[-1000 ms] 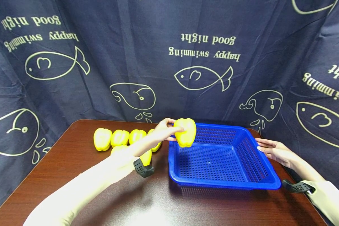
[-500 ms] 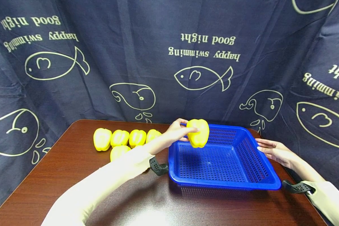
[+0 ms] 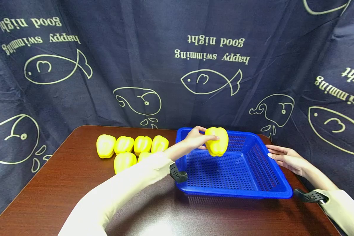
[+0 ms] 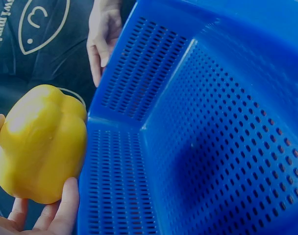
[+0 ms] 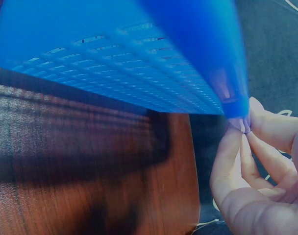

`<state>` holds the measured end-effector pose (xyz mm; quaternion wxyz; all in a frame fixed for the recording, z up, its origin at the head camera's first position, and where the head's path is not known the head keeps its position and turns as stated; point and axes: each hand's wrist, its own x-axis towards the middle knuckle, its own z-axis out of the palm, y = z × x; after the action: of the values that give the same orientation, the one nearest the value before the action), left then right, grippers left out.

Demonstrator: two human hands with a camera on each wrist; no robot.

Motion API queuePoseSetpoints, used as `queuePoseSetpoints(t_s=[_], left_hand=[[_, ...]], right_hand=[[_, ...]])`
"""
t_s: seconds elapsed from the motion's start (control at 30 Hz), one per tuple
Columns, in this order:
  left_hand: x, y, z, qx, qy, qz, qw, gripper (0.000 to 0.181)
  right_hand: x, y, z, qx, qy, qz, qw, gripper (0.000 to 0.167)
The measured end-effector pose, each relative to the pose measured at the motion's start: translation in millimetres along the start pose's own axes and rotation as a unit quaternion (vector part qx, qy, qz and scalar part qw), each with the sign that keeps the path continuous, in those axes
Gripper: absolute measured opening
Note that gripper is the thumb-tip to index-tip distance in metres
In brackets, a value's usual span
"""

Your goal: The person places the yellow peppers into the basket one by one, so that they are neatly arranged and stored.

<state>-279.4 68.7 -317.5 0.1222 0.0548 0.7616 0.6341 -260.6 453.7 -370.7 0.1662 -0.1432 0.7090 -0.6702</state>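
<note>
A yellow bell pepper (image 3: 217,141) is held up over the blue plastic basket (image 3: 233,192) by my left hand (image 3: 197,139). In the left wrist view, thumb and fingers grip the bell pepper (image 4: 43,144) from its sides, above the basket's perforated wall. My right hand (image 3: 290,159) is at the basket's right rim. The right wrist view shows that hand (image 5: 261,171) pinching the rim between thumb and fingers. No bell pepper is visible inside the basket, only a shadow on its floor.
Several yellow bell peppers (image 3: 124,145) stand in rows on the brown wooden table (image 3: 76,170), left of the basket. The left forearm partly covers the front row. A dark blue curtain (image 3: 153,59) with fish drawings hangs behind the table.
My left hand has carried the bell pepper rightward, from the basket's left rim to above its interior. The right hand has stayed on the rim, and the basket keeps its place.
</note>
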Motion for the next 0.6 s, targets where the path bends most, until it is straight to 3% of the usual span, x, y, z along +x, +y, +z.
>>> queuePoseSetpoints(t_s=[0.3,0.6], left_hand=[[8.0,-5.5,18.1,0.018,-0.006,0.003,0.9998,0.060],[19.8,-5.1,39.7,0.012,0.002,-0.001,0.9999,0.055]], right_hand=[[-0.1,0.4,1.1,-0.019,0.022,0.014,0.9995,0.037],[0.8,1.0,1.3,0.001,0.018,0.009,0.9998,0.036]])
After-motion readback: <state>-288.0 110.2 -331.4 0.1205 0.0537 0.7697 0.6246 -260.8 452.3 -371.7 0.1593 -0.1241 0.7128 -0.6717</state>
